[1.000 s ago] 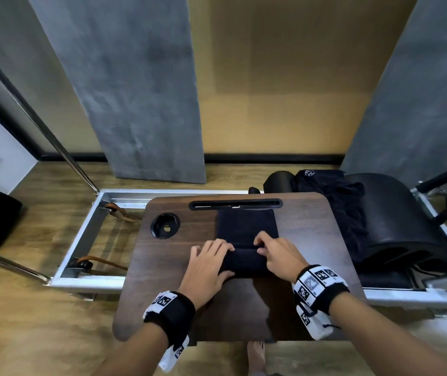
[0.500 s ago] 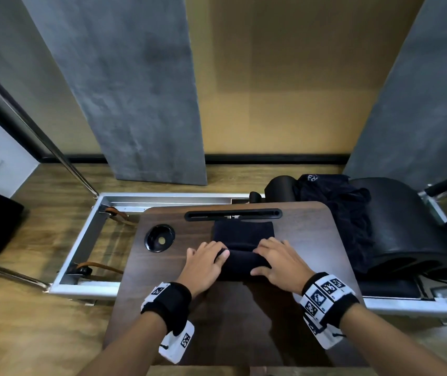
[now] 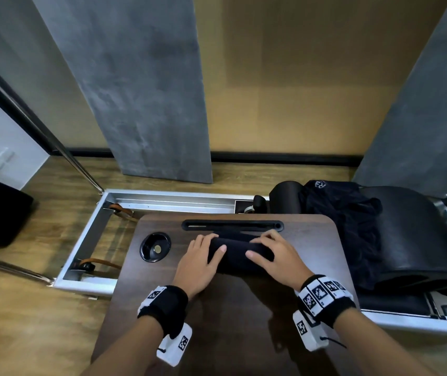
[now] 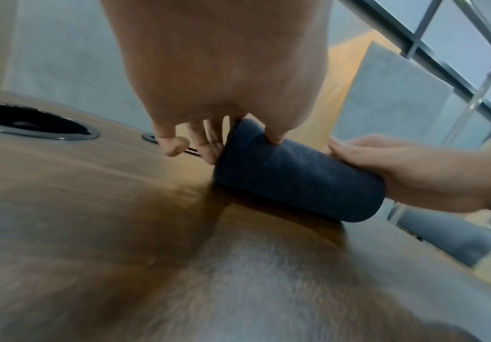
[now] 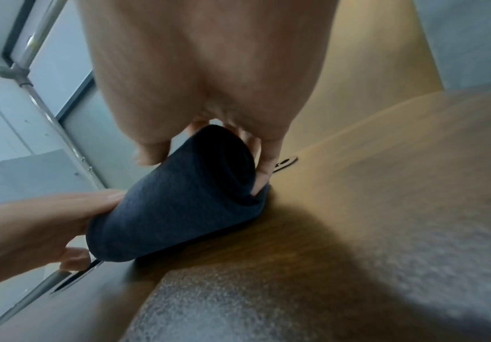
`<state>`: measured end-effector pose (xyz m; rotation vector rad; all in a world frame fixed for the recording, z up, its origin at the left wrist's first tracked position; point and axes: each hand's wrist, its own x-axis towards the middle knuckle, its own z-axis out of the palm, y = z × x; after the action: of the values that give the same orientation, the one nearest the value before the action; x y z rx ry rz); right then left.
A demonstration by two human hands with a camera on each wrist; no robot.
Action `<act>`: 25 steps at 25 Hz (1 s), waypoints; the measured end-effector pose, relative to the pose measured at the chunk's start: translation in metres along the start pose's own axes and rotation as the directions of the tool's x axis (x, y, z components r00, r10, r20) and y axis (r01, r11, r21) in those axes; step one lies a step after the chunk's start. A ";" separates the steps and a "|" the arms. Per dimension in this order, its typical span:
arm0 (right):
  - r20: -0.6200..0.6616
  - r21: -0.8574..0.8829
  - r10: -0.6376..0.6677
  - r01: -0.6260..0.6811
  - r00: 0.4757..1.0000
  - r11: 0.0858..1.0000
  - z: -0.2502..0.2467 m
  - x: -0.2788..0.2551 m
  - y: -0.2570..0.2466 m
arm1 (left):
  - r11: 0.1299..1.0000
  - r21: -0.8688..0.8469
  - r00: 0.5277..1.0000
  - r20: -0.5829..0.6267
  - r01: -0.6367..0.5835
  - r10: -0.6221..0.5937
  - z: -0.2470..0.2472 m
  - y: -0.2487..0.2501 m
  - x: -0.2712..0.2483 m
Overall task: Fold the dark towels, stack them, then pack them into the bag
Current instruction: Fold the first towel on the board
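A dark towel (image 3: 240, 257) lies rolled into a thick tube across the wooden lap table (image 3: 230, 316), just before its black slot (image 3: 232, 226). My left hand (image 3: 200, 261) grips the roll's left end, fingers curled over the far side and thumb on top (image 4: 217, 134). My right hand (image 3: 274, 256) grips the right end the same way (image 5: 208, 143). Only a thin strip of flat towel shows beyond the roll. The right wrist view shows the spiral end of the roll (image 5: 226, 166).
A black cup holder (image 3: 155, 246) is set into the table left of the roll. A heap of dark fabric (image 3: 344, 221) lies on the black padded seat (image 3: 412, 234) to the right. A metal frame (image 3: 89, 240) sits on the floor on the left.
The roll has grown thicker and travelled away from me toward the slot, taking up the flat part of the towel. Both hands moved forward with it.
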<state>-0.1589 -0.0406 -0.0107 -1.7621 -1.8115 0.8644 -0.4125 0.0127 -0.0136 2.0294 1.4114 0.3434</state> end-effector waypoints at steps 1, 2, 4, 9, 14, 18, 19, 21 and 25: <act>0.003 0.019 0.018 -0.018 1.000 1.000 0.000 -0.001 0.005 | 0.998 -0.032 0.999 0.002 0.052 -0.052 -0.001 0.002 0.007; 0.002 0.055 0.049 -0.049 0.999 0.997 0.000 -0.002 0.008 | 0.993 -0.063 0.995 0.004 0.104 -0.104 -0.001 0.004 0.015; -0.054 0.150 0.129 -0.120 0.990 0.981 0.002 0.000 0.010 | 0.976 -0.102 0.981 -0.006 0.193 -0.195 0.001 0.009 0.027; -0.266 0.237 0.484 -0.430 0.834 0.871 0.010 0.011 -0.003 | 0.897 -0.245 0.921 -0.032 0.369 -0.388 0.015 0.013 0.047; -0.247 0.259 0.598 -0.542 0.763 0.799 0.012 0.016 -0.007 | 0.811 -0.371 0.871 -0.011 0.452 -0.491 0.012 0.020 0.062; -0.156 0.566 0.648 -0.470 0.746 0.677 0.006 0.016 -0.002 | 0.677 -0.540 0.836 0.095 0.500 -0.541 0.006 0.035 0.057; -0.108 0.681 0.650 -0.420 0.752 0.599 0.004 0.015 -0.001 | 0.623 -0.611 0.838 0.129 0.488 -0.531 0.003 0.040 0.054; -0.006 0.839 0.635 -0.341 0.773 0.424 0.000 0.014 0.001 | 0.485 -0.751 0.844 0.178 0.448 -0.506 -0.002 0.049 0.047; 0.057 0.961 0.579 -0.202 0.814 0.190 -0.002 0.012 -0.006 | 0.283 -0.893 0.863 0.189 0.349 -0.469 -0.013 0.051 0.041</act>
<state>-0.1620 -0.0286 -0.0062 -1.3352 -0.2592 1.3524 -0.3658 0.0429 0.0231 0.6742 1.2885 0.8008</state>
